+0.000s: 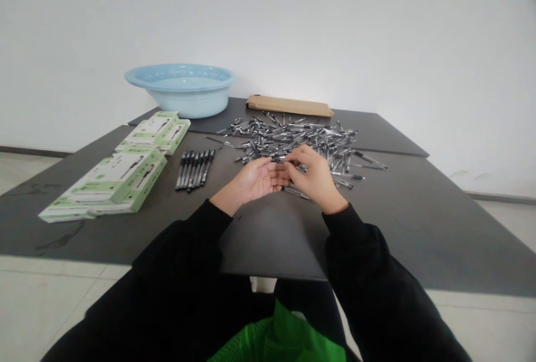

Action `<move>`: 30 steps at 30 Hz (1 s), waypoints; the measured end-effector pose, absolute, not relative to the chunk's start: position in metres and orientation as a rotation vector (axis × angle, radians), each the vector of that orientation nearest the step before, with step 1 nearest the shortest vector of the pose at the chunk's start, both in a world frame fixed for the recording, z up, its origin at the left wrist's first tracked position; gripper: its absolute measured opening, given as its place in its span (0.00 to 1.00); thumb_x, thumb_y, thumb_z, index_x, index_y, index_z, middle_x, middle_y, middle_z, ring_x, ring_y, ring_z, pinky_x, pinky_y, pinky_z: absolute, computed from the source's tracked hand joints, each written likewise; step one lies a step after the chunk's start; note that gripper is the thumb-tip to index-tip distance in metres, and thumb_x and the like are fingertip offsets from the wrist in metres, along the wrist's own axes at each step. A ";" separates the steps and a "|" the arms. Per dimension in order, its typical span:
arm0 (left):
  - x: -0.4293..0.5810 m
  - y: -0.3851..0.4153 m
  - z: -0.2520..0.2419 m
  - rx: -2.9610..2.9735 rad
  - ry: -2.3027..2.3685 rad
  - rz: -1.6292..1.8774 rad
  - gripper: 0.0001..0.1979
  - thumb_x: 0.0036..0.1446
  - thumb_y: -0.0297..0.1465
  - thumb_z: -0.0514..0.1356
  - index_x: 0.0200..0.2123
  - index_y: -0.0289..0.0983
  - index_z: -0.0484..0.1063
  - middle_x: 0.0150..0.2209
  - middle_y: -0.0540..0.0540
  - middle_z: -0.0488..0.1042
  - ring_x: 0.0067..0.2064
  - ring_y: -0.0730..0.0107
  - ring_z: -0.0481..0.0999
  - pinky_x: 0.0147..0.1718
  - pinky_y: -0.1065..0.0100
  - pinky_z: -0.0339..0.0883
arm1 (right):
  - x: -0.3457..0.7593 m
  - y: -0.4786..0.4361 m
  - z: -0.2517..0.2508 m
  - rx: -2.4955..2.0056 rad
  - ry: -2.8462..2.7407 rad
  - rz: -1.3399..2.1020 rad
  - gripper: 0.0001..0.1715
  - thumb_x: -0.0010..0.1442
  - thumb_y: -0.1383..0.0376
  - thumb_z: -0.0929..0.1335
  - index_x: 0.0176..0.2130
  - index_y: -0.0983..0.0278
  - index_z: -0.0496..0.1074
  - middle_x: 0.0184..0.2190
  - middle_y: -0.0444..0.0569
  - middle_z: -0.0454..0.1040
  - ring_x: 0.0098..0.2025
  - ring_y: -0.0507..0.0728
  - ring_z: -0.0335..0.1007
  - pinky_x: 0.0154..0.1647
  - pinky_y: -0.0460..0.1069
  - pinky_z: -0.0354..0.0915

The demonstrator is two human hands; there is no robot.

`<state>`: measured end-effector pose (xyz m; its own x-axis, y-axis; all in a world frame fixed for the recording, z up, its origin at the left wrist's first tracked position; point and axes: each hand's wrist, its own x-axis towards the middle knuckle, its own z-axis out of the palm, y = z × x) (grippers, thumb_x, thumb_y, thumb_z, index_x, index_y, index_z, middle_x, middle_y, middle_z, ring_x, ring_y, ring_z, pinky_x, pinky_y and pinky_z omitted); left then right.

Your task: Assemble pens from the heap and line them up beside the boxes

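pen row (195,170) between boxes (106,176), pen pile (288,137) | basin (192,104) behind boxes

Right hand (314,177): what lies between its fingertips is too small and blurred to tell.
Left hand (259,179): whether its thumb touches a pen cannot be told.
Pen pile (301,136): partly hidden behind both hands; lower pens covered by upper ones.
Box print (121,167): small lettering too blurred to read.
Basin (188,99): floor hidden by the near wall.
Green cloth (285,337): cut off by the bottom edge.
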<state>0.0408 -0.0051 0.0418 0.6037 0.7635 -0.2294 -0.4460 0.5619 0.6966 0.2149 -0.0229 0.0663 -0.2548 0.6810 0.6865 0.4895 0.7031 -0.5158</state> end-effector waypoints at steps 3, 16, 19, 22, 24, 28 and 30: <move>0.043 -0.007 0.043 0.671 0.616 0.785 0.19 0.65 0.35 0.50 0.34 0.28 0.75 0.28 0.38 0.77 0.29 0.66 0.77 0.30 0.67 0.67 | 0.214 -0.019 0.061 -0.919 -2.003 0.289 0.10 0.58 0.71 0.65 0.34 0.62 0.77 0.33 0.49 0.73 0.36 0.55 0.70 0.39 0.51 0.67; 0.050 -0.014 0.047 0.852 0.737 0.971 0.02 0.56 0.23 0.61 0.35 0.33 0.71 0.28 0.48 0.75 0.26 0.73 0.76 0.26 0.73 0.64 | 0.219 -0.012 0.056 -1.083 -1.832 0.424 0.05 0.57 0.67 0.68 0.34 0.62 0.77 0.31 0.48 0.77 0.33 0.56 0.73 0.38 0.52 0.68; 0.051 -0.014 0.048 0.858 0.716 0.973 0.06 0.55 0.23 0.63 0.38 0.33 0.73 0.29 0.48 0.75 0.26 0.74 0.76 0.27 0.72 0.65 | 0.220 -0.011 0.058 -1.039 -1.862 0.396 0.08 0.58 0.68 0.67 0.34 0.62 0.78 0.32 0.49 0.77 0.35 0.56 0.72 0.39 0.52 0.67; 0.052 -0.013 0.045 0.913 0.696 0.979 0.09 0.54 0.24 0.65 0.40 0.33 0.74 0.30 0.48 0.76 0.27 0.76 0.75 0.28 0.72 0.65 | 0.220 -0.010 0.057 -1.011 -1.871 0.398 0.10 0.59 0.69 0.66 0.35 0.61 0.78 0.34 0.49 0.76 0.38 0.57 0.72 0.40 0.52 0.67; 0.052 -0.012 0.043 0.950 0.703 1.001 0.10 0.53 0.26 0.66 0.40 0.33 0.74 0.31 0.48 0.76 0.27 0.77 0.74 0.27 0.73 0.63 | 0.219 -0.010 0.056 -1.022 -1.834 0.455 0.10 0.59 0.68 0.66 0.39 0.62 0.77 0.37 0.50 0.77 0.39 0.57 0.73 0.42 0.53 0.68; 0.052 -0.009 0.040 0.965 0.710 1.016 0.12 0.50 0.28 0.69 0.38 0.33 0.74 0.32 0.48 0.76 0.27 0.78 0.74 0.26 0.74 0.61 | 0.218 -0.008 0.052 -1.031 -1.712 0.600 0.13 0.58 0.66 0.68 0.45 0.62 0.73 0.38 0.50 0.78 0.39 0.56 0.75 0.43 0.53 0.70; 0.051 -0.009 0.040 0.963 0.698 1.013 0.12 0.49 0.29 0.70 0.38 0.33 0.74 0.32 0.48 0.76 0.28 0.78 0.73 0.27 0.73 0.61 | 0.217 -0.007 0.051 -1.019 -1.655 0.644 0.14 0.57 0.64 0.69 0.45 0.62 0.72 0.36 0.49 0.78 0.38 0.56 0.75 0.42 0.53 0.70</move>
